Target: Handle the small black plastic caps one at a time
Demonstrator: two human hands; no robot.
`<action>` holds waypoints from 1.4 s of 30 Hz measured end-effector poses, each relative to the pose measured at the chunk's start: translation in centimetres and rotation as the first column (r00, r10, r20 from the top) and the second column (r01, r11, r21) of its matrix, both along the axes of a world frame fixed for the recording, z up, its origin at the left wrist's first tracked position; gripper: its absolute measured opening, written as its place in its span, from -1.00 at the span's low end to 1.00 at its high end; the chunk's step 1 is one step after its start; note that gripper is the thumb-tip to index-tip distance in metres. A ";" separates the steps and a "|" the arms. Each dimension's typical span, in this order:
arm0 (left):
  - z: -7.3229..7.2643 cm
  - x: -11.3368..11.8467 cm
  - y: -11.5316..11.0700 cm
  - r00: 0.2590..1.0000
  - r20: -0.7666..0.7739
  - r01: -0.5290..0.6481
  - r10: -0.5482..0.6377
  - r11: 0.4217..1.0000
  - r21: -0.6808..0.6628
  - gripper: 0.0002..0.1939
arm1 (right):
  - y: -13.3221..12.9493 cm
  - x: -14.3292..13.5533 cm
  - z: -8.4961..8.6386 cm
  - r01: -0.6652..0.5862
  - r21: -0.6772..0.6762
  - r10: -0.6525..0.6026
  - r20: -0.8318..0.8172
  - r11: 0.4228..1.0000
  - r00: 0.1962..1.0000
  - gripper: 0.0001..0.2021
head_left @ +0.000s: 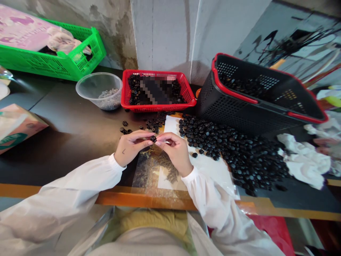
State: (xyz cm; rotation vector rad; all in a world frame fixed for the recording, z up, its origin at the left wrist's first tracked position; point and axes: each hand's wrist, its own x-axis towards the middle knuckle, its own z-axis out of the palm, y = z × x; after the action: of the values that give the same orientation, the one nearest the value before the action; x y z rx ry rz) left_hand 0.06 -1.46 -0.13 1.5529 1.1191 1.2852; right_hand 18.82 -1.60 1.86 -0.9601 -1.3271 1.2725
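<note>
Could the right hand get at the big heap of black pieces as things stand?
Probably yes: the heap lies beside the right hand with nothing standing between, though its fingers pinch a small black piece.

Both arms, in loose white sleeves [86, 179], slant inward, the left forearm [71, 188] and right forearm [217, 201] converging so that the wrists, ringed by snug cuffs [118, 165], stand apart with the fingertips close together between them. The left grip [129, 148] shows its back, marked with a small dark L-shaped line [123, 151], its thumb [144, 144] and forefinger [141, 134] reaching rightward in a pinch. The right grip [179, 155] faces it, pointing leftward and away, thumb and forefinger likewise pinched, the remaining fingers mostly hidden.
</note>
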 end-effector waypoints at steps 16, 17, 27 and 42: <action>-1.1 -0.3 0.4 0.997 -0.078 -0.018 0.030 0.989 0.147 -0.80 | -0.1 -0.3 -0.9 -0.229 -0.305 0.168 -0.213 0.925 0.963 -0.60; -1.2 -0.2 0.3 0.998 -0.062 -0.014 0.023 0.991 0.134 -0.81 | -0.1 -0.4 -1.0 -0.219 -0.309 0.161 -0.202 0.925 0.966 -0.60; -0.9 0.5 -0.6 0.998 -0.025 -0.061 0.065 0.990 0.125 -0.84 | -0.2 -0.5 -1.4 -0.137 -0.271 0.120 -0.080 0.953 0.990 -0.64; -0.7 0.1 -0.8 0.977 0.146 0.129 -0.154 0.977 0.168 -0.82 | -0.5 0.0 -0.5 -0.202 -0.344 0.167 -0.129 0.917 0.977 -0.67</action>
State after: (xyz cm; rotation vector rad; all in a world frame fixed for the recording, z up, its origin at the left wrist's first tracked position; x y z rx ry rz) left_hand 0.13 -2.22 -0.82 1.5833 0.8088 1.4001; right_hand 18.82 -2.09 1.40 -1.0207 -1.1528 1.7265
